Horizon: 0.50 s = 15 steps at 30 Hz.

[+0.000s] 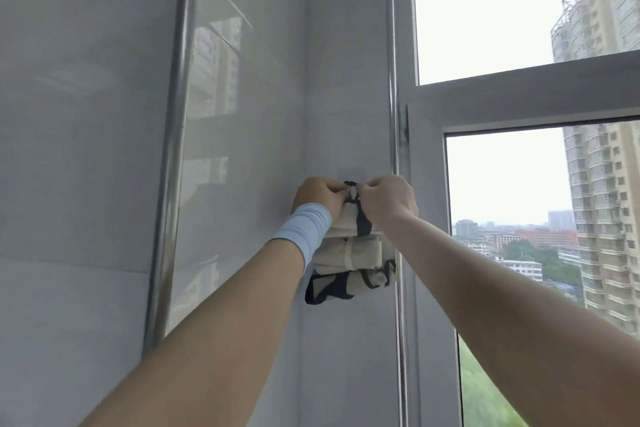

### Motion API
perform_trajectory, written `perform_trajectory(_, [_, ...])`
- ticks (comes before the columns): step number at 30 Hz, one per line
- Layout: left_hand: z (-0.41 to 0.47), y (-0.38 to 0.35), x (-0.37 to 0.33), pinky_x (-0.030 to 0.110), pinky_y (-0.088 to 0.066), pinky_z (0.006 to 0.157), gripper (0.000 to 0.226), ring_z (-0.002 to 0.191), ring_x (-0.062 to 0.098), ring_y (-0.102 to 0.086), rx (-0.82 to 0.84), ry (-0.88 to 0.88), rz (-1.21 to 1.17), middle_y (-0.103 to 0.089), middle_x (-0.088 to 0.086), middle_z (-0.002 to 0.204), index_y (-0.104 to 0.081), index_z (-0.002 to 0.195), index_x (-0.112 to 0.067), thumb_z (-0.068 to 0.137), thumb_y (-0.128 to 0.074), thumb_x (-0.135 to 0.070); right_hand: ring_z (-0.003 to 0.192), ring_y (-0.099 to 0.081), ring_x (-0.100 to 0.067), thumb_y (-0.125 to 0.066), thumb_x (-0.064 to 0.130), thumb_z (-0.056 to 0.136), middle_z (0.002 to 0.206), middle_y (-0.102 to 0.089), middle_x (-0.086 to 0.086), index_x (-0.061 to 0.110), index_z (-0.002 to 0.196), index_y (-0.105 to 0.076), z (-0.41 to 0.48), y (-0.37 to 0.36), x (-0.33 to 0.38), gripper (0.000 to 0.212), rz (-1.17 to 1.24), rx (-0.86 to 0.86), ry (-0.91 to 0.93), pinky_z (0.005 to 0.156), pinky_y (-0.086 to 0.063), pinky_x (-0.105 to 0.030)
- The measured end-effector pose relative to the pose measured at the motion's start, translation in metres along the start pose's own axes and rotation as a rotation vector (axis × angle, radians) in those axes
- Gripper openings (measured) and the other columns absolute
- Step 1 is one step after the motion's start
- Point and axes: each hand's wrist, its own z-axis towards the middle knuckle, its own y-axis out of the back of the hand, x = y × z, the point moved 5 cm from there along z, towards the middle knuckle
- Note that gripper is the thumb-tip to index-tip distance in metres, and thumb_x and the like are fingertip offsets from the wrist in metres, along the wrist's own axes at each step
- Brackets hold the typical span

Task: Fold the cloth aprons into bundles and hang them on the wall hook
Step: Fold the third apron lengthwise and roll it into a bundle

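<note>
At the wall corner beside the window [485,94], the fingers [337,188] of the left hand [317,196] and of the right hand [388,199] are curled tight. Both pinch the black strap [350,183] between them. The hook is largely hidden behind the knuckles; whether the strap is seated on it cannot be told. Below the hands, the apron bundles [349,251], cream cloth with black trim, hang in stacked folds against the tiled wall [242,149]. Assessment: folding appears complete for these, and hanging is at its final stage. Outstanding: confirm the loop is caught, then release. Further aprons, if any, are out of view.
</note>
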Motion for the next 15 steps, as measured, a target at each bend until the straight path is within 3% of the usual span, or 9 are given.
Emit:
perform_trajectory(6, [0.016, -0.010, 0.015, 0.019, -0.046, 0.076, 0.021, 0.097, 0.018, -0.065, 0.125, 0.012, 0.121, -0.070, -0.006, 0.114, -0.074, 0.107, -0.026, 0.089, -0.063, -0.027, 0.053, -0.051, -0.017, -0.057, 0.019, 0.085, 0.065, -0.057, -0.003, 0.009, 0.070, -0.060, 0.020, -0.016, -0.009, 0.019, -0.175, 0.079, -0.078, 0.044, -0.033, -0.022])
perform_trajectory(12, [0.001, -0.010, 0.029, 0.022, -0.049, 0.081, 0.012, 0.093, 0.015, -0.064, 0.063, -0.055, 0.015, -0.072, -0.004, 0.102, -0.073, 0.095, -0.027, 0.088, -0.063, -0.026, 0.052, -0.053, -0.018, -0.063, 0.031, 0.083, 0.062, -0.059, -0.002, 0.010, 0.068, -0.062, 0.015, -0.022, -0.016, 0.026, -0.189, 0.146, -0.033, 0.045, -0.035, -0.021])
perform_trajectory(15, [-0.008, -0.005, 0.033, 0.025, -0.048, 0.074, 0.004, 0.083, 0.015, -0.061, 0.016, -0.057, 0.033, -0.065, -0.004, 0.089, -0.064, 0.090, -0.028, 0.087, -0.064, -0.032, 0.050, -0.047, -0.019, -0.065, 0.031, 0.083, 0.059, -0.053, -0.002, 0.011, 0.065, -0.058, 0.008, -0.017, -0.011, 0.027, -0.196, 0.188, 0.007, 0.046, -0.034, -0.022])
